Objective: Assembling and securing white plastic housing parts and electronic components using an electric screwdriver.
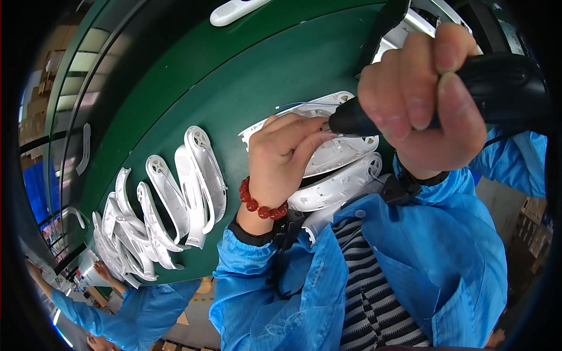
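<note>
under your left hand (281,143) lies a white shell (336,157), its left part hidden by your fingers. your left thumb and forefinger come close together at the black tool's (500,88) tip; i can't tell whether they pinch anything there, since the spot is too small to make out. your right hand (418,99) is wrapped firmly round the tool, whose back end fades into the dark rim. the shell sits below and left of that grip, beside another shell (342,186) nearer you.

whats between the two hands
In the head view, the black tool's nose spans from the right hand to the left hand; a white shell shows beneath.
</note>
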Tool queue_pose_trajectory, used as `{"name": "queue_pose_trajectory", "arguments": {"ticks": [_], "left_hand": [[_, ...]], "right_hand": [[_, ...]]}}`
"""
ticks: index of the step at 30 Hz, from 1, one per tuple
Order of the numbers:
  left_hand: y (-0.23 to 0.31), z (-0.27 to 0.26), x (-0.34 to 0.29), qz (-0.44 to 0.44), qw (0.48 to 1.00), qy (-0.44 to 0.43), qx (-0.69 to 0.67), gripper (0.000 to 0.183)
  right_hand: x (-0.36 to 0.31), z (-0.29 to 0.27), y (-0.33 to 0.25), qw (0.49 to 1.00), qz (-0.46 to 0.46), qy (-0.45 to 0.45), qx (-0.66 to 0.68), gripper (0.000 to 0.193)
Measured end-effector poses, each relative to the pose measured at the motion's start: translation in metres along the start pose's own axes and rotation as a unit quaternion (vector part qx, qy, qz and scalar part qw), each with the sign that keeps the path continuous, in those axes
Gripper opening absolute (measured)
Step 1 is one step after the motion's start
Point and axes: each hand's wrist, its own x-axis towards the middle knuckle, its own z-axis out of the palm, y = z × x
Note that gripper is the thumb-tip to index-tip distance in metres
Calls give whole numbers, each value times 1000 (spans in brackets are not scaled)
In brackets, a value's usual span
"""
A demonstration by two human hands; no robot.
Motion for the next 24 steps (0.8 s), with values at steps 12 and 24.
{"name": "queue_pose_trajectory", "arguments": {"ticks": [12, 24], "left_hand": [[4, -5, -2, -17, 990, -12, -143, 13], [-16, -43, -35, -138, 966, 166, -144, 23]], "right_hand": [[-3, -21, 16, 988, -87, -64, 108, 13], [70, 7, -62, 728, -125, -41, -673, 35]]}}
